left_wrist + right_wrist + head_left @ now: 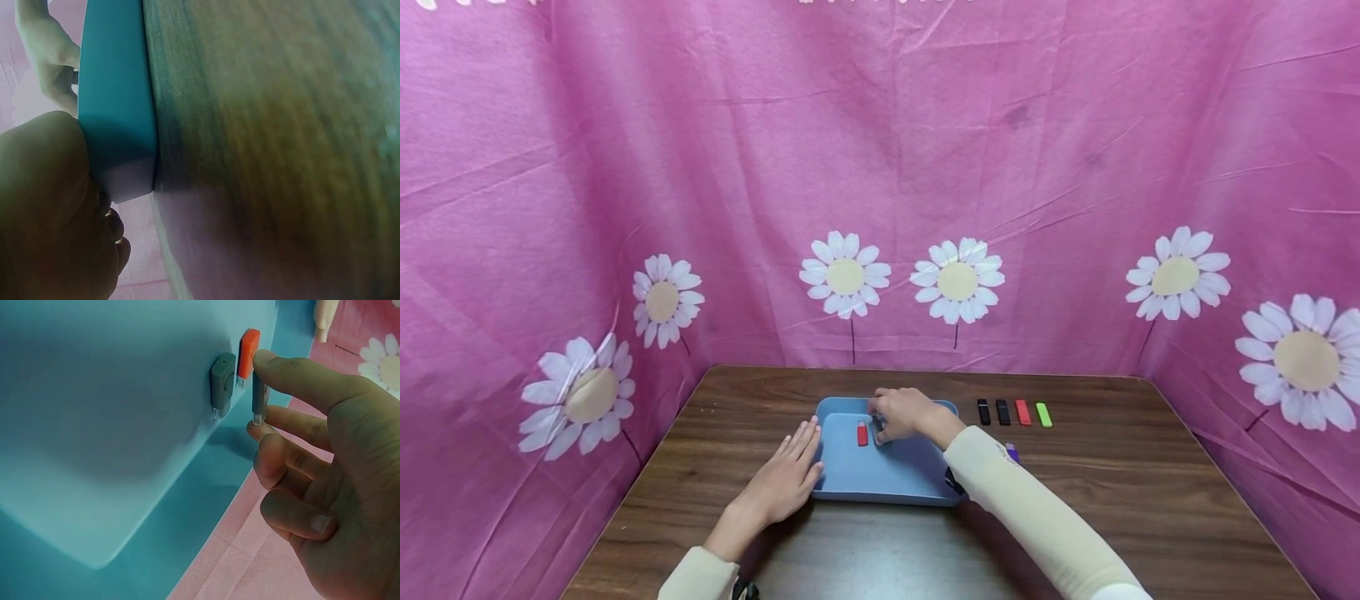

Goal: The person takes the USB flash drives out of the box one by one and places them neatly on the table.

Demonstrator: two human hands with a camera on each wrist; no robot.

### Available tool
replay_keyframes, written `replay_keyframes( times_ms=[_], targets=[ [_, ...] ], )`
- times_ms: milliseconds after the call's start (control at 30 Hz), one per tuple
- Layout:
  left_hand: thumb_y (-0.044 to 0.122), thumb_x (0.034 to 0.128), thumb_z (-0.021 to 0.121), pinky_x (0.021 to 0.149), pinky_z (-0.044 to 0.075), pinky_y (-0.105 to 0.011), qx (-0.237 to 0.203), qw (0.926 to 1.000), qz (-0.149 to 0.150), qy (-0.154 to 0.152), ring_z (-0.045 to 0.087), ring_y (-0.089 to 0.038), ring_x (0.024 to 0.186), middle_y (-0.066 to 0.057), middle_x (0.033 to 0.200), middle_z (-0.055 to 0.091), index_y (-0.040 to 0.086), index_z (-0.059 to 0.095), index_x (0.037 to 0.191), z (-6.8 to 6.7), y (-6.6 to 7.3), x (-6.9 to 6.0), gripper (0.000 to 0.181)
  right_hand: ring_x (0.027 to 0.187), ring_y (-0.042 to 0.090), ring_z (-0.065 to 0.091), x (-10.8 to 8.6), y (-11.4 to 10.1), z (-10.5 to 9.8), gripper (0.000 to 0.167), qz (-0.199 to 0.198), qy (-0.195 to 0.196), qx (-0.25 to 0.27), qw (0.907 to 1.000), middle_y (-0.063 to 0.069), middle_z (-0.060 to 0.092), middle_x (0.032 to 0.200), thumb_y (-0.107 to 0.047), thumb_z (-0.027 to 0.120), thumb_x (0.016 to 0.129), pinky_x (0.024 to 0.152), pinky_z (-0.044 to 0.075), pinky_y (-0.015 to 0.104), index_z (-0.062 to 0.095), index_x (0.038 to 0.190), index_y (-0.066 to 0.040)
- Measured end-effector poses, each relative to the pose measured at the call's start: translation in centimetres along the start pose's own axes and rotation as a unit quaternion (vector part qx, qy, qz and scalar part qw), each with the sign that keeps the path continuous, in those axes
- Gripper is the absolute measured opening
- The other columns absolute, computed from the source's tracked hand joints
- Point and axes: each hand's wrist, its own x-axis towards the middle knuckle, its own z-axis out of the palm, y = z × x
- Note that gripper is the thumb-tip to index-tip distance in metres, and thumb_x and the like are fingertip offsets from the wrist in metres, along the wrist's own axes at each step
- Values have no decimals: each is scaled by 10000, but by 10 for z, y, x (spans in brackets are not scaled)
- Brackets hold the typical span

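My right hand [904,414] is over the blue tray [898,483], pinching a dark USB flash drive [260,397] between thumb and fingertip, its clear-capped end pointing down in the right wrist view. Just beside it, a second dark flash drive [223,384] and a red flash drive [862,434] lie side by side on the tray floor. My left hand [782,477] rests against the tray's left rim with its fingers straight. In the left wrist view, that hand [50,206] touches the tray's outer wall [119,94].
Right of the tray, two black flash drives [983,412], a red one [1022,412] and a lime green one [1044,415] stand in a row on the wooden table [1112,475]. A purple flash drive [1012,452] is partly hidden by my right sleeve. Pink floral cloth [895,167] surrounds the table.
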Motion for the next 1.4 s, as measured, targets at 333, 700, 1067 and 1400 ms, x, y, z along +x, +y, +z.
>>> replay_keyframes(
  times_ms=[333, 700, 1067, 1400],
  targets=[
    [292, 1145, 450, 1330, 253, -555, -74, 10000, 38, 50, 228, -367, 1648, -188, 1773, 210, -40, 303, 1651, 0, -1, 0, 623, 815, 114, 580, -11, 3, -6, 486, -69, 169, -7, 9998, -15, 673, 1136, -393, 870, 884, 825, 586, 356, 739, 1299, -177],
    [286, 1141, 462, 1326, 257, -570, -109, 9999, -29, 52, 233, -371, 1646, -190, 1769, 225, -45, 312, 1647, -3, 2, -2, 623, 742, 111, 547, -27, 4, -14, 490, -249, 364, -144, 9989, -15, 665, 1151, -410, 866, 886, 746, 568, 334, 741, 1297, -173],
    [298, 1143, 456, 1329, 256, -559, -51, 10000, -23, 11, 227, -371, 1648, -184, 1773, 214, -37, 304, 1653, -4, 1, -1, 629, 670, 99, 518, -45, 9, -23, 475, -438, 657, -263, 9965, -3, 668, 1140, -417, 862, 881, 645, 523, 291, 756, 1265, -160],
    [322, 1141, 463, 1332, 251, -548, -49, 9999, -97, -61, 209, -357, 1655, -167, 1779, 201, -14, 295, 1663, -1, 0, 0, 643, 682, 82, 534, -61, 16, -25, 485, -391, 798, -164, 9959, 12, 674, 1218, -405, 857, 896, 638, 540, 306, 748, 1291, -147]
  ],
)
